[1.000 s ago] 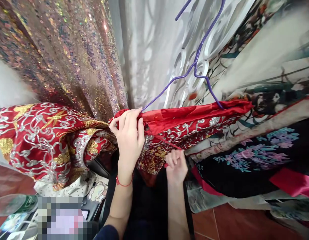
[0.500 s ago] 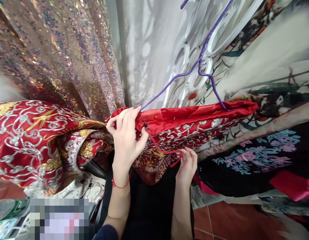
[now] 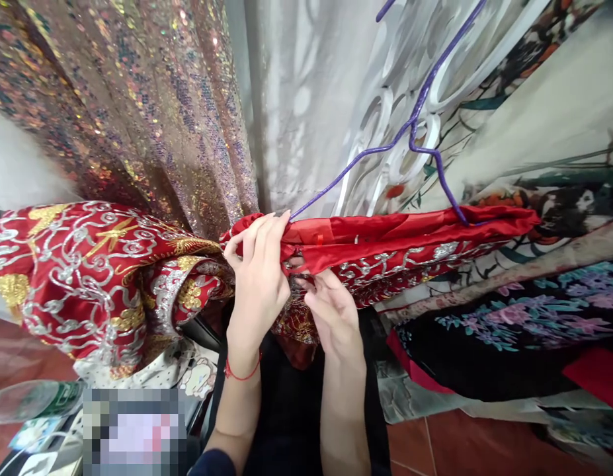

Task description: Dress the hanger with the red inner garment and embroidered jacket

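The left hand (image 3: 259, 277) has its fingers pinched on the red dress (image 3: 385, 241) at the end of the purple hanger (image 3: 385, 149), and the right hand (image 3: 330, 311) touches it with fingers apart, so a hard tug could slip the silky dress off.

Sequined curtain (image 3: 137, 106), floral black fabric (image 3: 509, 330), terracotta floor tiles (image 3: 459, 443).

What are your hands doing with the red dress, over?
Left hand pinching the red garment at the purple hanger end. Right hand just beneath, fingers at the same hem. Sequin curtain hangs behind, not in the way.
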### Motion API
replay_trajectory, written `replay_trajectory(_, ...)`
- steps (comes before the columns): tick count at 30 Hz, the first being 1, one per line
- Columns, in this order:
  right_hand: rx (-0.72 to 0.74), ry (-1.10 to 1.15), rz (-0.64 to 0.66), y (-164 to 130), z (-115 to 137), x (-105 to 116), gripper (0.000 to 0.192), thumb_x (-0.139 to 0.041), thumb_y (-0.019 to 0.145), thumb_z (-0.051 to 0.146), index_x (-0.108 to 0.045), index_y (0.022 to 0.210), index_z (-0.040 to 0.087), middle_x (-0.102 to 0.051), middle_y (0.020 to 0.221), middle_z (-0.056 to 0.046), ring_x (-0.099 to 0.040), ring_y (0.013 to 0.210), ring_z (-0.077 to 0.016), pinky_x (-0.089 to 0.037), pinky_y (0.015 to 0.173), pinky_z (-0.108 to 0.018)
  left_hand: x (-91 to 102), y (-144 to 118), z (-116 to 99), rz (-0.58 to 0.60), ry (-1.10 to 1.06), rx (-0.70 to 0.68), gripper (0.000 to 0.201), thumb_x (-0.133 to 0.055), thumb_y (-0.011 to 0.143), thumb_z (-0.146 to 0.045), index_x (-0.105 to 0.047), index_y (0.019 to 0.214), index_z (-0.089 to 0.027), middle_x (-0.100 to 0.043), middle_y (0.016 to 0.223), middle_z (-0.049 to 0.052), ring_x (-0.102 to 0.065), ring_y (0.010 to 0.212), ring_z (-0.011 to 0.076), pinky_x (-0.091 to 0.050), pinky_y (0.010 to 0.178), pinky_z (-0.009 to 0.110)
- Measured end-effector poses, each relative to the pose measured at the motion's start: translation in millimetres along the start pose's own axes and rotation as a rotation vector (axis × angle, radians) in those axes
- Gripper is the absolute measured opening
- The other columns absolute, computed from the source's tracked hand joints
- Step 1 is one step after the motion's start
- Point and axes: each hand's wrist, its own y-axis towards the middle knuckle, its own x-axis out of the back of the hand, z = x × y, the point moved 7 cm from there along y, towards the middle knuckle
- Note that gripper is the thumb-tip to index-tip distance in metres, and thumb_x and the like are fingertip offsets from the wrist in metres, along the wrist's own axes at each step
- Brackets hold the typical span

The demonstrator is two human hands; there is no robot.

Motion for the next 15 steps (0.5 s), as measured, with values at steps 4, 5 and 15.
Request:
replay_trajectory(4, -0.018, 0.222, 0.02, 0, 7, 2, 0.039, -0.075, 0.069, 0.035, -0.067, 0.105, 0.023, -0.068, 0.101, -0.007, -0.063, 0.104, -0.0234, -0.049, 0.095, -0.038, -0.8, -2, -3, -0.035, 0.01, 0.004, 0.075, -0.038, 0.075, -0.008, -0.042, 0.149, -0.021, -0.056, 0.145, 0.011, -0.045, 0.139, 0.0249, -0.023, 0.112, 0.043)
replay_trajectory(5, -0.025, 0.283, 0.019, -2, 8, 3, 0.035, -0.075, 0.068, 0.037, -0.066, 0.1, 0.023, -0.066, 0.091, -0.005, -0.063, 0.092, -0.0207, -0.05, 0.087, -0.035, -0.8, -3, -4, -0.045, 0.009, 0.006, 0.075, -0.038, 0.076, -0.008, -0.042, 0.15, -0.02, -0.056, 0.144, 0.011, -0.045, 0.139, 0.0252, -0.023, 0.112, 0.043)
replay_trajectory(15, -0.499, -0.797, -0.04, -44, -62, 97, 0.026, -0.044, 0.097, 0.038, -0.052, 0.079, 0.022, -0.047, 0.053, 0.005, -0.046, 0.052, -0.0127, -0.035, 0.059, -0.025, -4.5, -2, -4, -0.033, 0.012, 0.011, 0.074, -0.04, 0.078, -0.009, -0.041, 0.151, -0.022, -0.055, 0.147, 0.009, -0.045, 0.141, 0.0248, -0.021, 0.113, 0.041)
